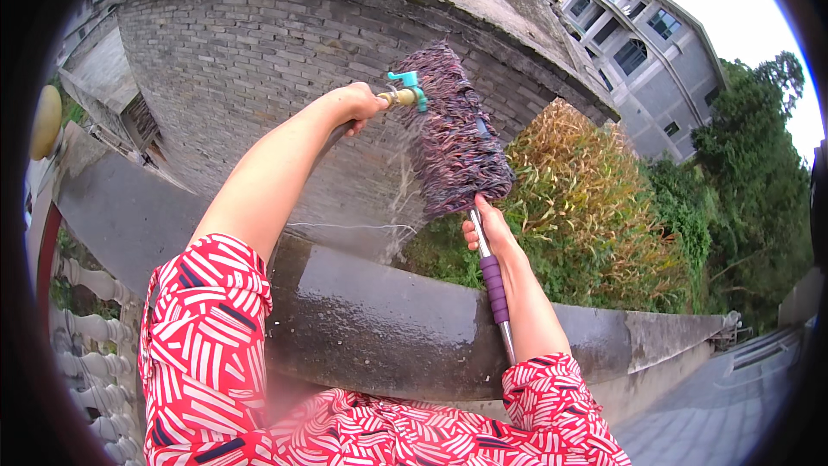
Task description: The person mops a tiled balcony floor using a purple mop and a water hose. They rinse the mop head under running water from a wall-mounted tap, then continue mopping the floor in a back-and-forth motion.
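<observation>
Left hand (359, 104) clamps the hose end (396, 98) behind its turquoise tap (415, 91), right hand (492, 226) the pole (493, 286) just under the shaggy mop head (459, 142), held up beyond the wet ledge (379, 311); turning it slowly should rinse evenly.

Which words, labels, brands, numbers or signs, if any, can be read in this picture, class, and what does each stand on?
None can be read.
Hose end with turquoise valve, in the left hand: no legible marking.
Mop handle, in the right hand: none legible.
Printed sleeve: pattern only.
Grey building: too small to make out any lettering.
</observation>
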Demonstrator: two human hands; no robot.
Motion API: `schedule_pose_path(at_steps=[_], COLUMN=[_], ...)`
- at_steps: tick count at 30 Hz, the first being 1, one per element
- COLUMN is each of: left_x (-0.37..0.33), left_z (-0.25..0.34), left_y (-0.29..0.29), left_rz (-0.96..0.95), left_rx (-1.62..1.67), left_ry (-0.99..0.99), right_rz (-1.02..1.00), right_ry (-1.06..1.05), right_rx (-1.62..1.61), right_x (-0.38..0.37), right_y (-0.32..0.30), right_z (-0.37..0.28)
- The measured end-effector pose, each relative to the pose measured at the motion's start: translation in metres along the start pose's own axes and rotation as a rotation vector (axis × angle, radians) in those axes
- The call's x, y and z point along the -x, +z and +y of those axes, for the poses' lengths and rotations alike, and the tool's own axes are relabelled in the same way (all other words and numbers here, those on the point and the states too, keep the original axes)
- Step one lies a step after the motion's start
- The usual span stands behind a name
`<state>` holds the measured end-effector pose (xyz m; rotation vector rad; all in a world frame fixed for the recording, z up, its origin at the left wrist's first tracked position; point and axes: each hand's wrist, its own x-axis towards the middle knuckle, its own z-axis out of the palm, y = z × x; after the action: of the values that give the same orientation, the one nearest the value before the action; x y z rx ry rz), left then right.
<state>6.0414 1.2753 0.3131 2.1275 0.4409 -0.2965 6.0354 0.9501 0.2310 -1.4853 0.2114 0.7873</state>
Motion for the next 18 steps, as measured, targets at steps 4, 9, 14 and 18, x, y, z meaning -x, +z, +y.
schedule_pose_path(at_steps=[4, 9, 14, 18], left_x=[-0.005, -0.006, -0.010, -0.011], left_z=[-0.011, -0.011, -0.016, -0.022], left_y=[-0.006, 0.007, 0.008, -0.001], left_rz=[-0.003, -0.062, -0.057, -0.018], left_rx=[-0.024, 0.024, 0.035, 0.099], left_ry=[-0.048, -0.068, -0.089, -0.093], right_rz=[0.020, 0.027, 0.052, 0.064], right_ry=[0.012, -0.003, -0.016, -0.005], right_rx=[0.005, 0.014, 0.072, 0.117], right_x=[0.002, 0.006, 0.007, 0.012], right_y=[0.002, 0.003, 0.005, 0.009], right_z=[-0.001, -0.001, -0.002, -0.003])
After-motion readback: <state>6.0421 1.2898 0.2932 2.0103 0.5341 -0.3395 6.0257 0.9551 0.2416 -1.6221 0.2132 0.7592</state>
